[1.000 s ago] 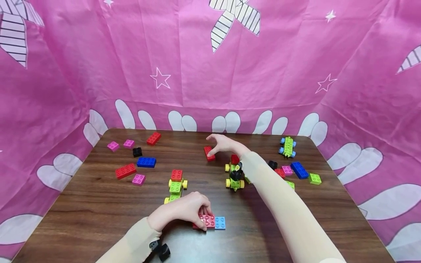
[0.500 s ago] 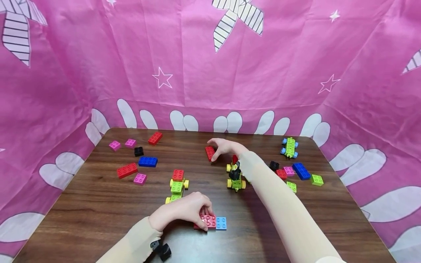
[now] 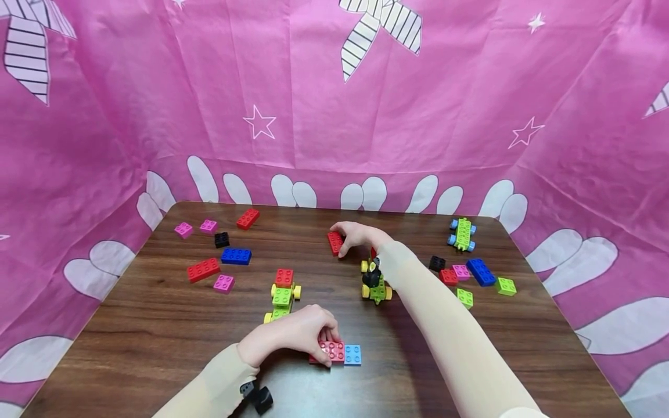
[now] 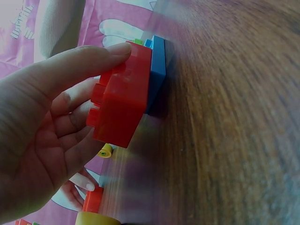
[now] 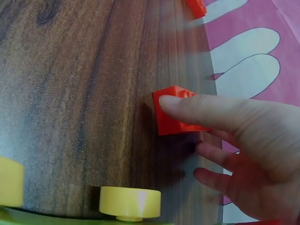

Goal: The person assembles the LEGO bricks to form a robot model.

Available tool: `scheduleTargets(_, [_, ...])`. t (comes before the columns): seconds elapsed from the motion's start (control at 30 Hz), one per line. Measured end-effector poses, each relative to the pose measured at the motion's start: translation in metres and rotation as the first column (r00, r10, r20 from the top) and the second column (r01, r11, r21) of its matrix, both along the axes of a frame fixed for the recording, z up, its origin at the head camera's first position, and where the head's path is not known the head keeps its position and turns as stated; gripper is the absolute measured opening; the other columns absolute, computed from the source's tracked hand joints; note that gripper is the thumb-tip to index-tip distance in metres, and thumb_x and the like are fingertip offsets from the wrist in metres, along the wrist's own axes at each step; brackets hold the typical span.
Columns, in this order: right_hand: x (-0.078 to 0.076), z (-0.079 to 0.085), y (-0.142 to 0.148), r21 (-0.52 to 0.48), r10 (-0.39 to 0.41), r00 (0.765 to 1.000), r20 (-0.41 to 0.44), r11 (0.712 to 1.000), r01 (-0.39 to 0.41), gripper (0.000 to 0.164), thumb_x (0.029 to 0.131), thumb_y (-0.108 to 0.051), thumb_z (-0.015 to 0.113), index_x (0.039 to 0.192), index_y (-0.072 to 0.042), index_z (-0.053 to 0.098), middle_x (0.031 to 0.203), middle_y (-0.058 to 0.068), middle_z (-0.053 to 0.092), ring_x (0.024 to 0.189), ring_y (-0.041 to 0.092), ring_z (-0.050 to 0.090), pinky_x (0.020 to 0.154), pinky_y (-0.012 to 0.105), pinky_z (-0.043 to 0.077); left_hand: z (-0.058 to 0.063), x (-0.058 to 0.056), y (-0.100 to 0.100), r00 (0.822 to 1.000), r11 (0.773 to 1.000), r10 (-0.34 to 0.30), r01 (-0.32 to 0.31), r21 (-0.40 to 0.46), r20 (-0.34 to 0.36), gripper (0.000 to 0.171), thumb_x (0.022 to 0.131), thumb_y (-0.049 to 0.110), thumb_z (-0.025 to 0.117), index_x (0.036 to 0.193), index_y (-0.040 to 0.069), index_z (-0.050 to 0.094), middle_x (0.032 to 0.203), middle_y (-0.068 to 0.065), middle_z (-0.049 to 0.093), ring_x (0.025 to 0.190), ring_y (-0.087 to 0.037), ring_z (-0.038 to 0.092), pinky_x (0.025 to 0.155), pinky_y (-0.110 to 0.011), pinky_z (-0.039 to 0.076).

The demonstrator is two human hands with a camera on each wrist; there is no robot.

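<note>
Two red bricks are being held on the brown table [image 3: 157, 337]. The left hand [image 3: 305, 330] pinches the near red brick [image 3: 335, 350] between thumb and fingers, a blue brick [image 3: 353, 355] under it and sticking out past its right end. The right hand [image 3: 360, 234], reaching farther back, grips the far red brick [image 3: 335, 242], thumb against its near end. Between the arms stand two yellow-wheeled toys, a left car [image 3: 281, 297] and a right car [image 3: 377, 291]. A blue-wheeled car [image 3: 463, 234] lies at back right. Pink cloth [image 3: 198, 87] hangs behind.
</note>
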State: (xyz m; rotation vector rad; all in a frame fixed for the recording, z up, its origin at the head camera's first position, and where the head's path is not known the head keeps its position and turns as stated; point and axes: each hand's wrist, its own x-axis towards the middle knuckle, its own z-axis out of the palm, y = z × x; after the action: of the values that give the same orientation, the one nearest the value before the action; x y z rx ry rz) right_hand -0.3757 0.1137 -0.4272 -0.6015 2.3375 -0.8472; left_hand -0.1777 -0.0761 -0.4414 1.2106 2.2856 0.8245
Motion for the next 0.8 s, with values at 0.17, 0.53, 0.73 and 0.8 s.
scheduleTargets(0.17, [-0.0002,-0.0001,-0.0005,0.097,0.029,0.995,-0.090,0.995,-0.021,0.074,0.075,0.000,0.077,0.139,0.002,0.041,0.139,0.020,0.047,0.129,0.030,0.042,0.113,0.040,0.031,-0.0011,-0.0001,-0.0001,1.000,1.000,0.000,0.000,0.002,-0.002,0.028,0.067,0.024,0.088,0.089,0.015,0.072,0.081,0.015,0.060,0.071,0.005,0.054,0.065,-0.011,0.046])
scheduleTargets(0.53, [-0.0028,-0.0021,0.0046,0.094,0.036,0.993,-0.115,0.995,-0.025,0.066,0.077,-0.005,0.077,0.135,0.003,0.045,0.126,0.018,0.055,0.115,0.027,0.050,0.105,0.038,0.039,-0.0005,-0.0004,0.0010,1.000,1.000,-0.002,0.002,-0.005,0.005,0.028,0.068,0.023,0.088,0.089,0.015,0.072,0.081,0.015,0.060,0.072,0.006,0.053,0.066,-0.011,0.046])
scheduleTargets(0.73, [-0.0016,0.0013,0.0055,0.061,0.018,0.990,-0.138,0.998,-0.010,0.066,0.076,-0.008,0.078,0.133,0.002,0.048,0.123,0.016,0.058,0.114,0.027,0.051,0.104,0.038,0.040,-0.0003,0.0000,0.0004,1.000,1.000,-0.001,0.001,0.001,0.003,0.028,0.068,0.023,0.088,0.089,0.015,0.072,0.081,0.015,0.060,0.072,0.005,0.054,0.065,-0.011,0.046])
scheduleTargets(0.8, [-0.0007,0.0039,0.0049,0.048,0.007,0.989,-0.151,0.999,0.001,0.066,0.075,-0.009,0.079,0.133,0.001,0.048,0.123,0.016,0.057,0.115,0.028,0.051,0.104,0.038,0.040,-0.0003,-0.0004,-0.0001,1.000,1.000,0.000,0.000,0.004,0.008,0.028,0.068,0.023,0.088,0.089,0.015,0.072,0.081,0.015,0.060,0.072,0.005,0.054,0.065,-0.011,0.046])
